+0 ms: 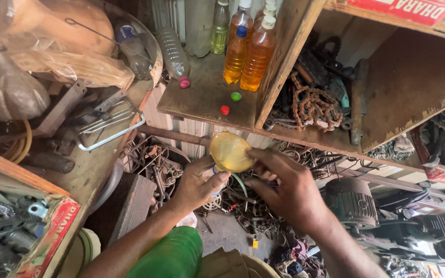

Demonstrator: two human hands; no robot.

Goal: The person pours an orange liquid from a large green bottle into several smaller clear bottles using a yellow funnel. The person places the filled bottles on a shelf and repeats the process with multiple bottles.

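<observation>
Green and rounded, a plastic container (167,256) sits closest to my lens at the 6 o'clock edge, between the two forearms. Just above it I see the left hand (198,184) curled round a small bottle (216,180) — only a sliver of its neck and a blue band shows past the thumb, so the fingers are wrapped tight on it. A yellow funnel (230,152) stands on top of that bottle, its wide mouth tilted toward me, at 12 o'clock from the left fist and touching it. From 3 o'clock the right hand (283,189) comes in; its thumb and forefinger pinch the funnel's rim on the right side, the other fingers folded loosely below. So the funnel lies right at the fingertips of the right hand and directly over the left grip.

Further out at 12 o'clock, a wooden shelf (202,98) carries bottles of amber oil (257,54), with a red cap (225,109) and a green cap (236,96) lying loose on the board. At 2 o'clock a rusty chain (312,105) is heaped in a cubby. At 4 o'clock sits an electric motor (351,202) — scrap metal litters the floor beneath the hands.
</observation>
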